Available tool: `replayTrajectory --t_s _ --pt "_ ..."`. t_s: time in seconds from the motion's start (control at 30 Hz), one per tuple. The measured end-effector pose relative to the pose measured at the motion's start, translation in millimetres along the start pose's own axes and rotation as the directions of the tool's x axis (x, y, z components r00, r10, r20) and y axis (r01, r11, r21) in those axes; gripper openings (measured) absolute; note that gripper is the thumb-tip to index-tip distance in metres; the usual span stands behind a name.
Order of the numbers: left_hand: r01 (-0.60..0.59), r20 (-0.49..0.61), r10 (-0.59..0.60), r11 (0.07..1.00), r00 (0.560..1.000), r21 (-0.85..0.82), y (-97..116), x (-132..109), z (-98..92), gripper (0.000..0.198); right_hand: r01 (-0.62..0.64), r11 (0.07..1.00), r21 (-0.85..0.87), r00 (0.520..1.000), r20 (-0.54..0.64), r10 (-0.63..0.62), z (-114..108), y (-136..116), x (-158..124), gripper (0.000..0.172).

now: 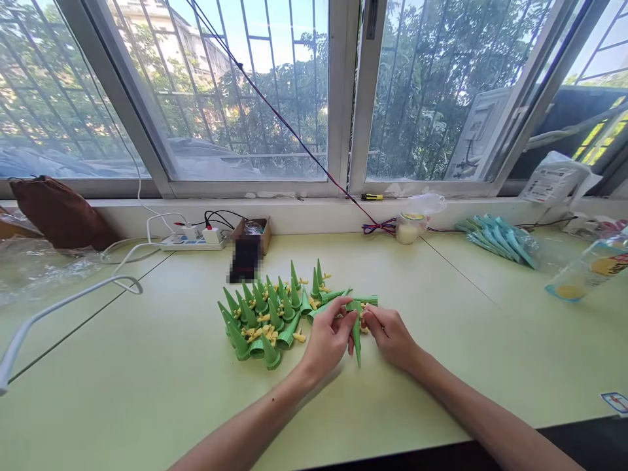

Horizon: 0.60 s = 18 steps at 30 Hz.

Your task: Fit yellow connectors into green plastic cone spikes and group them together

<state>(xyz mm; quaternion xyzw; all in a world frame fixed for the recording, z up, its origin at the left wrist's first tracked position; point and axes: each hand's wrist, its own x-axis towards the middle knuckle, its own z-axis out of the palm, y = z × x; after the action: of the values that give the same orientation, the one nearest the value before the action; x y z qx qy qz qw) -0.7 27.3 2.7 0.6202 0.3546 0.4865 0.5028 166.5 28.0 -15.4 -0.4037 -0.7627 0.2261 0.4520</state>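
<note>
My left hand [324, 337] is closed around a green plastic watering spike [357, 340], whose pointed end tilts down toward me. Close beside its wide end, the fingertips of my right hand [395, 337] pinch a small yellow plastic valve [363, 315], partly hidden by the fingers. Left of my hands stands a cluster of similar green spikes [270, 353], most upright on their wide ends and some lying over. Small yellow valves [299, 337] lie among them. Another green spike [369, 300] rests just beyond my fingers.
A power strip [191, 242] with white cables and a small cardboard box [266, 237] are at the back left. A lidded jar [408, 229], bagged light-blue items [500, 239] and a clear plastic package [589, 268] stand right. Windows [245, 98] rise behind the table [147, 366].
</note>
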Motion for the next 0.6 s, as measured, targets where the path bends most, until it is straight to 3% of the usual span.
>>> replayTrajectory --t_s 0.23,0.47,0.6 --pt "-0.074 0.023 0.071 0.985 0.997 0.158 4.5 -1.4 0.0 0.021 -0.049 0.995 0.088 0.999 0.008 0.049 -0.3 -4.6 1.9 0.053" --pt "-0.079 0.019 0.077 0.981 0.997 0.176 2.9 -1.0 1.0 0.02 -0.231 0.925 0.3 0.973 0.083 0.216 2.8 -0.1 0.3 0.055" --pt "-0.058 0.003 0.058 0.984 0.998 0.171 5.6 -1.6 2.6 0.019 -0.222 0.945 0.241 0.975 0.054 0.215 2.5 -1.8 3.3 0.057"
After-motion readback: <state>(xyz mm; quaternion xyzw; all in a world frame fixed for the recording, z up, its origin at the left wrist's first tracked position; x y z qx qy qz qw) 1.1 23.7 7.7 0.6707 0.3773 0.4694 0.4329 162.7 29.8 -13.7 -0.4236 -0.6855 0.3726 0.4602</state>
